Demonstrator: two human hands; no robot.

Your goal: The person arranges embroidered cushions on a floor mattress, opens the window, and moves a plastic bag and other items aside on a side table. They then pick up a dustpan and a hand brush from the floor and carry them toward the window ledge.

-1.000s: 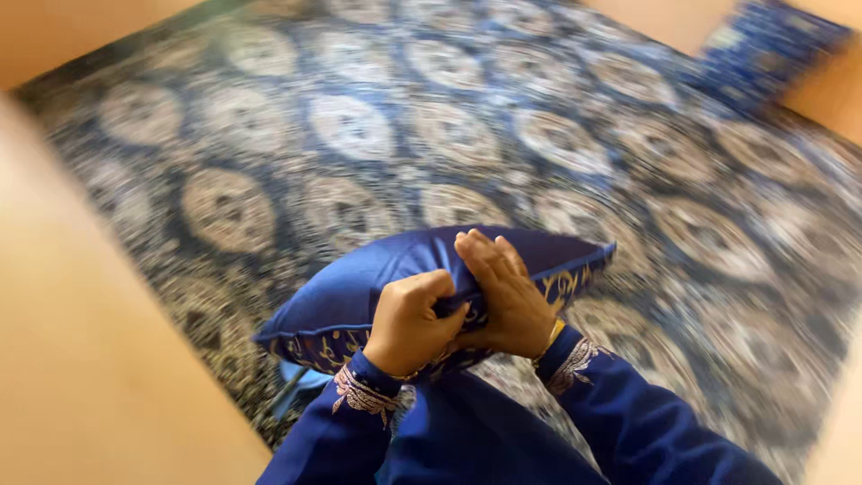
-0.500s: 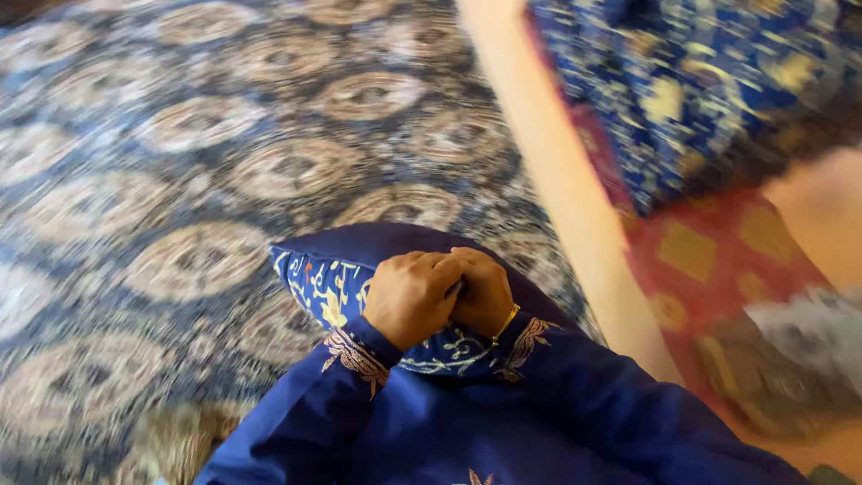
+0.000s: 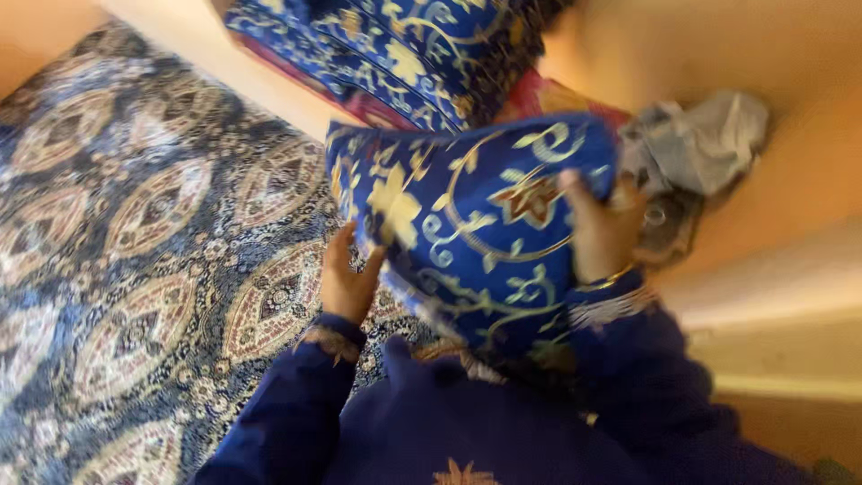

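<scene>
I see both hands gripping a blue cushion [image 3: 467,224] with gold embroidery, lifted above the patterned carpet [image 3: 153,233], left hand [image 3: 348,283] clasping its lower left edge, right hand [image 3: 600,229] clamped on its right side, grey cloth [image 3: 700,144] just beyond, second blue cushion [image 3: 404,45] behind.

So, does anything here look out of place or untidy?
Yes: a crumpled grey cloth lies bunched on the bare floor at the upper right, beside the stacked cushions. The pillow held by both hands looks intact. The picture is blurred.
</scene>
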